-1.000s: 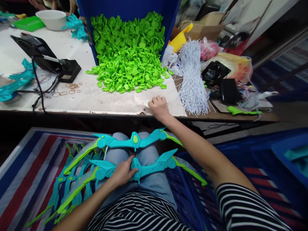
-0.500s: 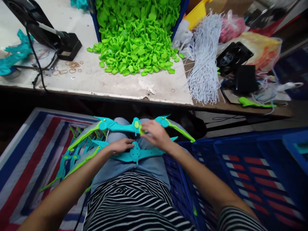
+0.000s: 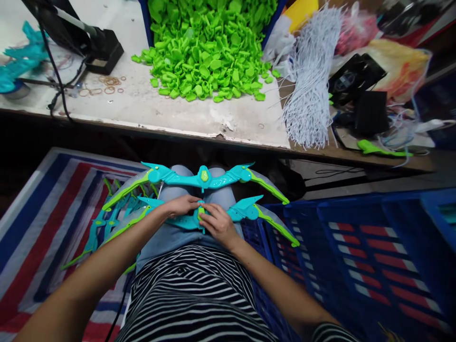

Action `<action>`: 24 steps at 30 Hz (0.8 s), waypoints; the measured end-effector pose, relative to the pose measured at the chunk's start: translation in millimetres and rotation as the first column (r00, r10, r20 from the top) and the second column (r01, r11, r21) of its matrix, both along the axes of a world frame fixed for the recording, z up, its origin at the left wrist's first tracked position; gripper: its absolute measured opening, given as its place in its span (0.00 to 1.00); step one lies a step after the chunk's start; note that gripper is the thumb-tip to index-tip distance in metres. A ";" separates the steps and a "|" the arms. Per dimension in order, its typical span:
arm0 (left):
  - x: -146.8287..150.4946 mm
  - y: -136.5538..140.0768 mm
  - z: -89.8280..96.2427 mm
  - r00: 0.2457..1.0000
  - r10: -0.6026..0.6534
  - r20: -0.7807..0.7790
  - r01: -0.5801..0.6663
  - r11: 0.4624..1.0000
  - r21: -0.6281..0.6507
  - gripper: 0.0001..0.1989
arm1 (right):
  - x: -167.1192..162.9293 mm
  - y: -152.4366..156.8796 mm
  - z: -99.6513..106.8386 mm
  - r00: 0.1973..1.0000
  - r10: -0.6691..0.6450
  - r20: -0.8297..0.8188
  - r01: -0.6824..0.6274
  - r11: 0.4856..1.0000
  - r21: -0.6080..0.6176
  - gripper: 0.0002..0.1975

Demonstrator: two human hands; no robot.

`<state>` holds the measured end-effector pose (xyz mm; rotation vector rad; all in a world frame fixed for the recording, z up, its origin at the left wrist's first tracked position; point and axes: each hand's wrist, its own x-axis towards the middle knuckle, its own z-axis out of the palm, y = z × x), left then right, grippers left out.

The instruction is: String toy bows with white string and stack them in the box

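Two turquoise toy bows with lime-green limbs lie across my lap. On the nearer toy bow (image 3: 244,209), a small green plastic piece (image 3: 201,213) sits at the middle hub. My right hand (image 3: 219,225) is closed with its fingertips on that green piece, partly covering it. My left hand (image 3: 181,205) grips the same bow just left of the hub, its fingertips meeting the right hand's. The farther toy bow (image 3: 178,179) rests across my knees, untouched, with a green piece with a small mark in its hub.
Green pieces (image 3: 210,71) spill from a tipped blue bin onto the table (image 3: 171,114). White strings (image 3: 309,90) and a black fan (image 3: 352,78) lie at right. More bows (image 3: 107,223) lie on striped cloth at left; blue crates (image 3: 342,209) stand at right.
My right hand has moved from the farther bow's hub down to the nearer bow's hub, where a green piece now shows. My left hand stays near that hub. The view has shifted slightly.
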<state>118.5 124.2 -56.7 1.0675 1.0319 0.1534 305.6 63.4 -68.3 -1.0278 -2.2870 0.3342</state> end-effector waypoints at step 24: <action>6.3 -10.9 -5.3 0.988 -0.028 -0.155 0.087 0.916 0.391 0.24 | -7.4 12.4 21.0 0.943 -0.085 0.323 0.286 0.703 -0.651 0.35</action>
